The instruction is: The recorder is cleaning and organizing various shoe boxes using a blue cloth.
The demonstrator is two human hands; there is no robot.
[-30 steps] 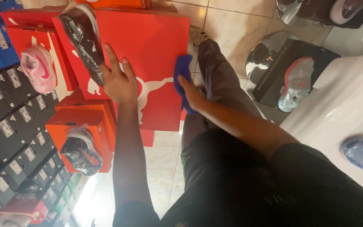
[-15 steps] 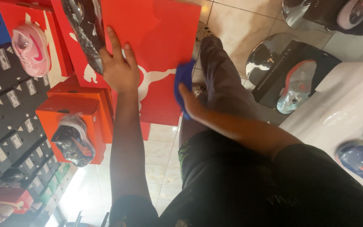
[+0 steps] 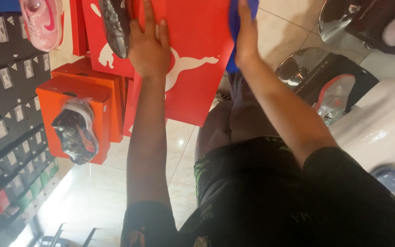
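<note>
The left hand [image 3: 149,50] lies open and flat on the big red shoebox [image 3: 193,68], which stands propped above the tiled floor; that bracing should stay firm. The right hand [image 3: 245,39] grips a blue cloth [image 3: 234,23] against the box's right edge, best wiped with even pressure.

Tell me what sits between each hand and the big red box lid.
Left hand lies flat on the red box lid with nothing between them. Under the right hand, a blue cloth separates it from the lid's edge.
</note>
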